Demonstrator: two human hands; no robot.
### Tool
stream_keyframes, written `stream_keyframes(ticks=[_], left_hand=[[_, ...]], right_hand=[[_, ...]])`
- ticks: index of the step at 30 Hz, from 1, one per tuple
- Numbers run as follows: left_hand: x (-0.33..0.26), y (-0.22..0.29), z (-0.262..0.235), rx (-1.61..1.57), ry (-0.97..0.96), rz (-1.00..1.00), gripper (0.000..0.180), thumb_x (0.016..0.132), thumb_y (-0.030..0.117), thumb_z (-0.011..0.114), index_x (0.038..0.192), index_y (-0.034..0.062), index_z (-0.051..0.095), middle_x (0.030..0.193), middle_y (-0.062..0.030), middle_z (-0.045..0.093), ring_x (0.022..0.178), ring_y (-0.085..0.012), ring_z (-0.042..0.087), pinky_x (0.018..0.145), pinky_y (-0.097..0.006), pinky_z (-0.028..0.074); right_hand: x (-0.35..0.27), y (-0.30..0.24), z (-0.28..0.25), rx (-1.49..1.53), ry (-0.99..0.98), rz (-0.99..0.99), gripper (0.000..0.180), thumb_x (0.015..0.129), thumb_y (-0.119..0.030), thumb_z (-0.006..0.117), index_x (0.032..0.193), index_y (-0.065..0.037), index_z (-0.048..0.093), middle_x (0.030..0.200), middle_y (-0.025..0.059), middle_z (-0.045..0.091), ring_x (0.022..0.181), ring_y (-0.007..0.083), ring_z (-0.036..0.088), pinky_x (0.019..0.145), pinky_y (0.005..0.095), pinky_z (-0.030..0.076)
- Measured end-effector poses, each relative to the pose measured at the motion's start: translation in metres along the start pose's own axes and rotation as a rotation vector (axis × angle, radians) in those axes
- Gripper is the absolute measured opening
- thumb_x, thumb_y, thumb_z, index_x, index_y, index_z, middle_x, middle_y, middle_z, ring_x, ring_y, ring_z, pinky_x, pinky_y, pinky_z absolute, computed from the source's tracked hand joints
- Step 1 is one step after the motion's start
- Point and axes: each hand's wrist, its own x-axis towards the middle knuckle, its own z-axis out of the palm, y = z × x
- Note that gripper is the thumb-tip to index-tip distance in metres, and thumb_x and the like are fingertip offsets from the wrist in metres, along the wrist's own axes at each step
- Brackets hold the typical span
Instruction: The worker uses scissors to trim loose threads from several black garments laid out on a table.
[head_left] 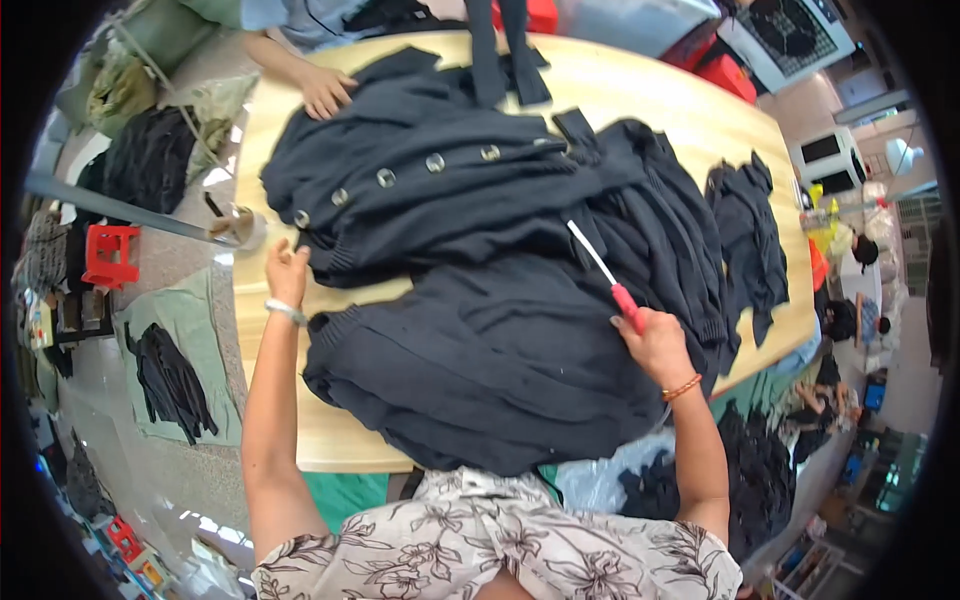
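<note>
Right now the red-handled tool (606, 269) sits in the closed right hand (653, 343), its white shaft angled up-left across the dark knit garment (480, 350) spread over the wooden table (690, 120). Left hand (287, 272) rests at the hem of the buttoned cardigan (420, 180), fingers curled on the fabric edge. Across the table, another person's hand (325, 90) presses flat on that same cardigan's far side.

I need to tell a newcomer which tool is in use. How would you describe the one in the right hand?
On the wooden table, over the heap of dark knitwear, the right hand grips a slim tool. Its red handle and white shaft stand out against the black fabric.
</note>
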Motion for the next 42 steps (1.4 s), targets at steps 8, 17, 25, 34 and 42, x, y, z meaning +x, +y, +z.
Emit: stream_keyframes(ticks=[8,17,25,34,42], left_hand=[[-0.126,0.111,-0.003,0.416,-0.827,0.530,0.044,0.080,0.010,0.071,0.122,0.0034,0.061,0.116,-0.0174,0.064,0.109,-0.0340,0.061,0.096,-0.040,0.047],[-0.117,0.132,-0.019,0.761,-0.906,0.482,0.041,0.069,0.019,0.071,0.108,0.0079,0.067,0.099,-0.0126,0.065,0.103,-0.0309,0.056,0.094,-0.036,0.043],[-0.192,0.175,-0.050,0.521,0.061,1.024,0.023,0.063,-0.005,0.062,0.083,0.0058,0.059,0.091,-0.0119,0.061,0.089,-0.0330,0.058,0.080,-0.041,0.042],[-0.293,0.076,-0.033,0.590,-0.250,0.900,0.046,0.079,0.000,0.064,0.124,0.0072,0.062,0.121,-0.0152,0.056,0.105,-0.0325,0.056,0.091,-0.042,0.043],[-0.282,0.064,-0.020,0.126,-0.262,0.467,0.025,0.076,0.001,0.073,0.097,0.0042,0.060,0.088,-0.0063,0.057,0.067,-0.0150,0.055,0.060,-0.027,0.047]], right_hand=[[-0.100,0.009,0.001,0.365,-0.101,-0.197,0.038,0.074,-0.017,0.082,0.106,-0.003,0.067,0.098,0.0158,0.069,0.091,0.0337,0.067,0.080,0.0384,0.053],[-0.116,0.037,0.016,0.280,-0.155,-0.240,0.050,0.069,-0.026,0.083,0.110,-0.003,0.065,0.098,0.0158,0.067,0.093,0.0361,0.065,0.083,0.0396,0.051],[-0.093,0.048,-0.065,0.017,0.712,-0.389,0.021,0.076,-0.010,0.069,0.090,-0.003,0.055,0.085,0.0176,0.057,0.074,0.0393,0.061,0.062,0.0455,0.050],[-0.135,0.094,-0.032,-0.335,0.226,-0.360,0.033,0.075,-0.019,0.078,0.093,-0.002,0.057,0.096,0.0186,0.057,0.075,0.0360,0.065,0.065,0.0415,0.053],[-0.162,0.029,-0.029,-0.023,-0.009,-0.438,0.032,0.081,-0.013,0.073,0.105,-0.004,0.054,0.096,0.0153,0.062,0.092,0.0359,0.062,0.075,0.0430,0.050]])
